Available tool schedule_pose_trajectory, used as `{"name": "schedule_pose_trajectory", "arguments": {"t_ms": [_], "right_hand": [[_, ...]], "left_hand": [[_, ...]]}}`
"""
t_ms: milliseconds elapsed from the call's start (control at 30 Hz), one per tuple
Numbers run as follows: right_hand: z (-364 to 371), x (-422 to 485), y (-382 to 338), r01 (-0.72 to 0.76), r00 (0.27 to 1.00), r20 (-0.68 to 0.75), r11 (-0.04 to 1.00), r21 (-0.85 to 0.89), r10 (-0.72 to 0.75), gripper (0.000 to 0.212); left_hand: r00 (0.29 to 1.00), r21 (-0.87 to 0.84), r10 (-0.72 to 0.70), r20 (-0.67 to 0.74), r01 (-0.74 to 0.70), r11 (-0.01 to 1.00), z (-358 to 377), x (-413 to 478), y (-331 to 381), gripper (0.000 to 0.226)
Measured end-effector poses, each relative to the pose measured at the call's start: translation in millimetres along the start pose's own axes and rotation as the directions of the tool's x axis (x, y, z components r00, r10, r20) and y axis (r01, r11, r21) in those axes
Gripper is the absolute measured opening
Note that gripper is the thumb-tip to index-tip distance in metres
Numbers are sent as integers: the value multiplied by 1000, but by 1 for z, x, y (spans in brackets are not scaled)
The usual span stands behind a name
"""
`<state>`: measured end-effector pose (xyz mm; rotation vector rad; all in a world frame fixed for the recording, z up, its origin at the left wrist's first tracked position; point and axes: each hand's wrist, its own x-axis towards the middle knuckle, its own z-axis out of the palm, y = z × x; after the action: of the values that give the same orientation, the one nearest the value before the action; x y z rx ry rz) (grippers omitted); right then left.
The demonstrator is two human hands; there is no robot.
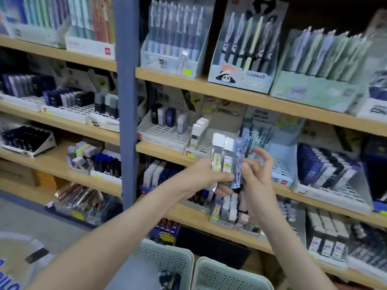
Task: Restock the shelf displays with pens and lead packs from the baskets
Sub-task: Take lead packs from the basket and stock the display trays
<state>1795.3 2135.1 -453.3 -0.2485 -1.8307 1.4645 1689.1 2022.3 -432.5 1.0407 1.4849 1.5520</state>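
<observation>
In front of the middle wooden shelf (163,151): the left grip (209,174) is closed round a fan of two clear plastic lead packs with white caps (222,153) and one pale blue plastic lead pack (237,162). All three stand upright and are held by their lower halves.
Right grip (257,174): its thumb lies against the blue pack and its fingers spread loosely behind. Whether it truly pinches cannot be told.
Likely destination: the white slotted display tray (159,133) on that shelf, where a row of similar white-capped packs (201,127) stands at its right end.
Baskets: a pale perforated plastic left basket (167,256) and a matching right basket (219,273) sit below the arms, their contents mostly hidden.
Handling: the packs look light, stiff and smooth-sided, so they probably slide against each other. A drop could crack the thin plastic or the leads inside.
Where to hold: pinch one pack across its flat faces near mid-length, leaving the bottom end free to enter a slot.
</observation>
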Motion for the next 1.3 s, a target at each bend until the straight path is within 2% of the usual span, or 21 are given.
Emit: {"name": "schedule_pose_trajectory", "arguments": {"t_ms": [67,133,167,233,333,400,467,567,733,800,833,1000,1067,1133,1300], "right_hand": [[-28,-8,-7,156,986,95,945,-287,-134,30],[-48,-12,-8,306,952,186,805,-508,-244,37],[-56,-13,-6,335,942,191,757,-561,-276,37],[-72,-10,-3,330,940,136,733,-595,-313,36],[-88,1,-7,208,953,-77,817,-537,-293,31],[-95,17,-7,76,958,-220,900,-429,-185,21],[-101,34,-3,-54,957,-283,924,-378,-59,16],[-103,60,10,-130,955,-292,948,-292,41,25],[-105,106,37,-193,924,-372,950,-245,92,19],[-106,120,45,-210,921,-377,939,-272,97,42],[-107,126,48,-205,920,-381,937,-282,86,47],[-107,141,56,-140,931,-364,934,-329,11,29],[-105,144,56,-130,921,-390,953,-273,13,24],[-105,145,55,-119,913,-408,963,-241,11,28],[-107,144,53,-118,942,-335,950,-291,14,24]], "left_hand": [[999,-25,-23,33,24,999,14,10,7,17],[995,-8,-39,88,40,999,29,20,12,13],[992,5,-49,115,49,999,35,24,15,10],[988,5,-67,140,67,998,46,32,18,11],[994,4,-56,97,56,998,50,46,18,11],[999,-26,-34,28,35,999,43,54,15,5],[999,-56,-6,-43,3,998,34,62,12,6],[994,-68,24,-104,-32,997,22,74,8,8],[991,-89,70,-118,-81,993,11,95,2,15],[990,-91,79,-114,-90,992,8,101,0,14],[992,-86,76,-106,-85,993,7,105,-1,13],[995,12,87,-42,-87,996,0,111,-4,7],[994,-25,99,-49,-100,995,-3,111,-4,6],[991,-81,98,-87,-105,991,-8,110,-3,7],[988,-107,108,-112,-120,987,-13,108,1,15]]}}
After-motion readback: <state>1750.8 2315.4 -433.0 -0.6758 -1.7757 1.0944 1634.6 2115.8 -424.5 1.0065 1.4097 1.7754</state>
